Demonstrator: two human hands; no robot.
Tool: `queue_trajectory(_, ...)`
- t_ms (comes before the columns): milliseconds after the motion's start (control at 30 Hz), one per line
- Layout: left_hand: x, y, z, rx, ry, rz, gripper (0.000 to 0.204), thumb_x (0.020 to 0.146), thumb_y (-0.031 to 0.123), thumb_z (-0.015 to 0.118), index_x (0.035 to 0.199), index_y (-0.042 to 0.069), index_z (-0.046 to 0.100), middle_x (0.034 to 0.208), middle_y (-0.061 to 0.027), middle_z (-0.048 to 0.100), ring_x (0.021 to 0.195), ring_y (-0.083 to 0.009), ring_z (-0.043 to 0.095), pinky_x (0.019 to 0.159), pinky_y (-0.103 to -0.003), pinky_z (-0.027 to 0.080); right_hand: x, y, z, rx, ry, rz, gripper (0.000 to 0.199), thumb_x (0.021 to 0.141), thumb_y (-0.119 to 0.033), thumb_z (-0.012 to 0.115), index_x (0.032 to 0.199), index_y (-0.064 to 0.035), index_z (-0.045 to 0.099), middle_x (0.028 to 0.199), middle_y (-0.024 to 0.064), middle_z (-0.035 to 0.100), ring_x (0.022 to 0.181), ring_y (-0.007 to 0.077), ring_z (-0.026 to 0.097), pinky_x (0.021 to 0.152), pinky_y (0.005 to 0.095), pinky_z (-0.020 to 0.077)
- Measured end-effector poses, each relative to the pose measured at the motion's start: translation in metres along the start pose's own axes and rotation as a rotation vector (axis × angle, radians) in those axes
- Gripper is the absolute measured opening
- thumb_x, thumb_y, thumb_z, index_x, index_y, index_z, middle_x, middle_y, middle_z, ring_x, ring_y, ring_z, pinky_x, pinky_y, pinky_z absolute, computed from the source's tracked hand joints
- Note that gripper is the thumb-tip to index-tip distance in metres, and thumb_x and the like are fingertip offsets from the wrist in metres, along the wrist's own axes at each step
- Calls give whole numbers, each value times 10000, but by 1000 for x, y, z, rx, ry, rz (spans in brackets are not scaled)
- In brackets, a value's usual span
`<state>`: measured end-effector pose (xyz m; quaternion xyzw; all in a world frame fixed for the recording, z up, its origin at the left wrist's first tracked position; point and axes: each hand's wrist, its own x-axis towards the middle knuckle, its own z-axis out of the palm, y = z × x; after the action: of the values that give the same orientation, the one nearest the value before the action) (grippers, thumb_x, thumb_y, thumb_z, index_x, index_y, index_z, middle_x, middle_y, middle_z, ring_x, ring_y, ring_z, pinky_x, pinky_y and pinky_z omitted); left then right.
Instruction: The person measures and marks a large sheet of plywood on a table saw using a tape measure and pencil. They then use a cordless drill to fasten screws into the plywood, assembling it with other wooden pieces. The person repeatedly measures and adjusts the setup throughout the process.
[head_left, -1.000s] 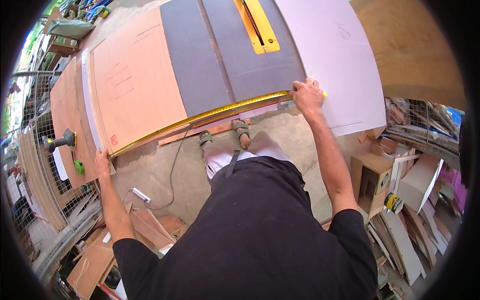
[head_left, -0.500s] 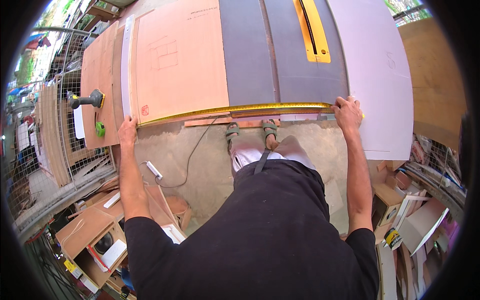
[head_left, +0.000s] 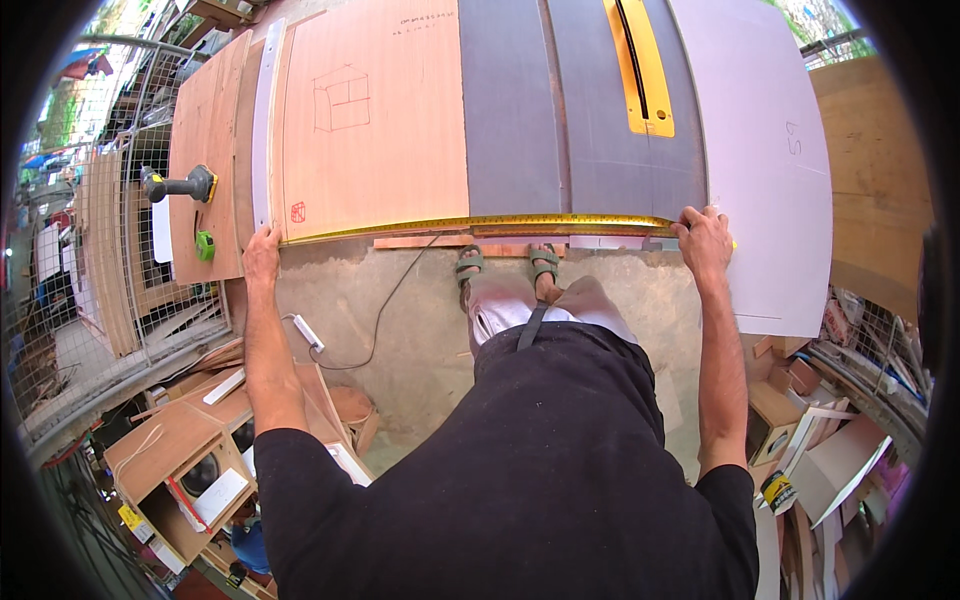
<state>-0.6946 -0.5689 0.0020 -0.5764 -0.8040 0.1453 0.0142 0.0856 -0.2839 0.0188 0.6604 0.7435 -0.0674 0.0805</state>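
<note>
A yellow tape measure blade (head_left: 520, 220) stretches between my hands along the near edge of a table saw's dark grey top (head_left: 512, 120). My left hand (head_left: 262, 254) has its fingers closed on the blade's left end, beside the near end of a long pale strip (head_left: 264, 130). At the other end my right hand (head_left: 706, 242) grips the tape measure near the seam with a pale lilac panel (head_left: 765, 180); a bit of yellow shows past the hand, and most of the case is hidden. Left of the grey top lies a wood-coloured panel (head_left: 380, 130) with a pencilled box sketch.
A yellow slotted blade insert (head_left: 640, 75) sits in the saw top. On the left board are a cordless power tool (head_left: 185, 186) and a green tape measure (head_left: 205, 245). A power strip (head_left: 308, 333) with a cable lies on the floor. Wooden boxes (head_left: 175, 460) and offcuts crowd behind me.
The whole scene has shifted slightly right and down in the view as my head moved. Both hands keep their hold at the two ends of the stretched tape.
</note>
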Motion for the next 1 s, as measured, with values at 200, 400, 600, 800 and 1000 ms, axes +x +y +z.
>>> queue_trajectory(200, -1, 0, 1, -22, 15, -12, 143, 1036, 132, 581, 1091, 123, 712, 1062, -119, 676, 1075, -337, 727, 852, -507, 606, 1, 1, 2, 23, -11, 4, 203, 933, -353, 837, 999, -167, 791, 1116, 77, 703, 1150, 333, 647, 920, 504, 555)
queue_trajectory(400, 3, -3, 2, -55, -29, -19, 130, 1034, 131, 583, 1066, 102, 705, 1063, -127, 678, 1064, -353, 720, 864, -508, 595, 2, -1, 2, 37, -24, 26, 209, 926, -357, 842, 1015, -175, 792, 1125, 74, 698, 1173, 330, 639, 926, 507, 549)
queue_trajectory(600, 5, -7, 10, -68, -12, 3, 147, 1036, 102, 563, 1062, 87, 706, 1058, -143, 681, 1061, -374, 716, 875, -521, 587, 4, 1, 0, 16, -55, 34, 233, 934, -381, 830, 1051, -182, 805, 1155, 80, 712, 1221, 329, 632, 960, 503, 547)
queue_trajectory(800, 6, -11, 10, -70, 9, 34, 142, 1011, 54, 570, 1064, 65, 701, 1058, -154, 682, 1046, -396, 713, 869, -522, 576, 5, -1, -2, 35, -81, 45, 236, 938, -381, 825, 1085, -197, 819, 1182, 89, 721, 1245, 329, 631, 983, 518, 544)
queue_trajectory(1000, 6, -6, 6, -108, -9, 18, 145, 986, 27, 579, 1065, 55, 698, 1052, -168, 667, 1030, -404, 705, 863, -512, 567, 4, 1, -1, 48, -75, 51, 246, 933, -376, 828, 1125, -223, 833, 1214, 93, 713, 1256, 319, 627, 1007, 515, 542)
